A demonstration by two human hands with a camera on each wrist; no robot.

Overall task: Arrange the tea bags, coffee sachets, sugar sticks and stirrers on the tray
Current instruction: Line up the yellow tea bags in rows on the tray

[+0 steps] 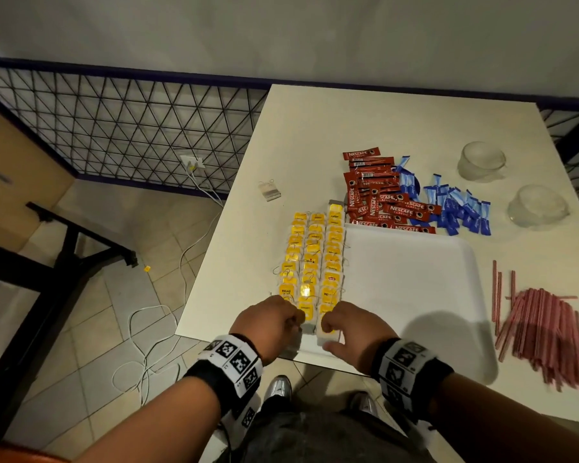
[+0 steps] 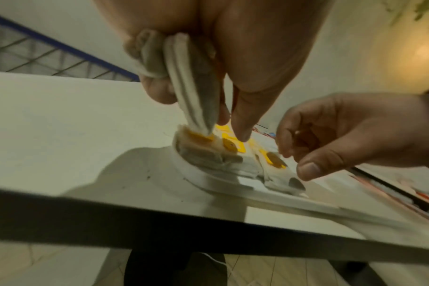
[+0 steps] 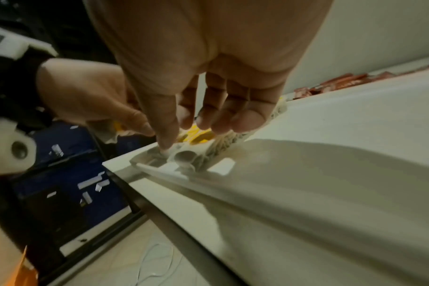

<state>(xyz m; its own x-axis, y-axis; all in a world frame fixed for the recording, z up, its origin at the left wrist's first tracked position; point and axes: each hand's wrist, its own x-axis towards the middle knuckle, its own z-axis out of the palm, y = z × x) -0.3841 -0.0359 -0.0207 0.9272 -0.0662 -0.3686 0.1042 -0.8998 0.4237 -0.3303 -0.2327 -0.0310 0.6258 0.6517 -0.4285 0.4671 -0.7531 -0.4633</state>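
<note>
You are standing at the near edge of a white table point(image 1: 315, 128), the largest item, with the white tray point(image 1: 411, 289) lying at its near middle and overhanging the near edge slightly. Tea bags point(image 1: 311, 259) are sitting in three overlapping rows along the tray's left side, yellow tags up; one stray tea bag point(image 1: 269, 190) is lying apart on the far left of the table. Coffee sachets point(image 1: 378, 195) are heaped just beyond the tray's far rim, sugar sticks point(image 1: 455, 205) are piled to their right, and stirrers point(image 1: 545, 335) are spread off the tray's right side; two glass cups point(image 1: 508, 182) are standing far right. Your left hand point(image 1: 271, 324) is clenching a small bundle of tea bags point(image 2: 194, 92) above the near end of the rows. Your right hand point(image 1: 348, 329) is grasping nothing, its fingers point(image 3: 208, 108) loosely bent, thumb point(image 3: 167, 139) pressing the nearest bag flat. For this step, you are best laying each bag overlapped on the last, tags aligned, strings tucked. The rows are ending close to the table's near edge, so little room is remaining there; the tray's broad right part is lying open for the remaining goods.
</note>
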